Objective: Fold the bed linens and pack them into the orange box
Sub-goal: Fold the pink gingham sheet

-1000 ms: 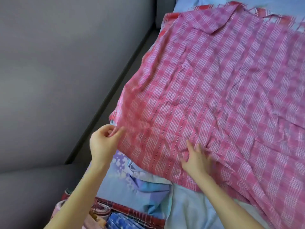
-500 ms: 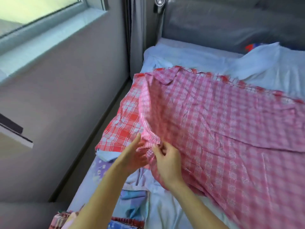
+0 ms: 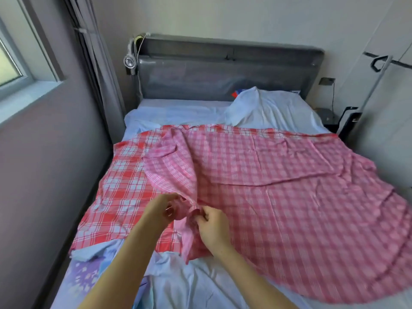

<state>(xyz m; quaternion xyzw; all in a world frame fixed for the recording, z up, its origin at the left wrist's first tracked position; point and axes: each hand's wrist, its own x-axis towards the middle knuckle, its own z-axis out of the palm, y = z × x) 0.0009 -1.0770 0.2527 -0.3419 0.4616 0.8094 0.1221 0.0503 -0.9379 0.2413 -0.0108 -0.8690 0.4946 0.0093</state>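
Left hand (image 3: 163, 209) and right hand (image 3: 213, 226) are both pinching, grip clenched, the pink checked sheet (image 3: 278, 186) on the bed (image 3: 178, 112)

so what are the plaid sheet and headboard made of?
Plaid sheet: thin woven fabric, likely cotton; matte, finely creased, bunches where both hands pinch it. Headboard: padded dark grey upholstery, maybe faux leather or plastic-wrapped; it shows sheen.

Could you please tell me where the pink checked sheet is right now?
In the head view, the pink checked sheet lies spread across the bed below the grey headboard, its near-left corner bunched between the left hand and right hand.
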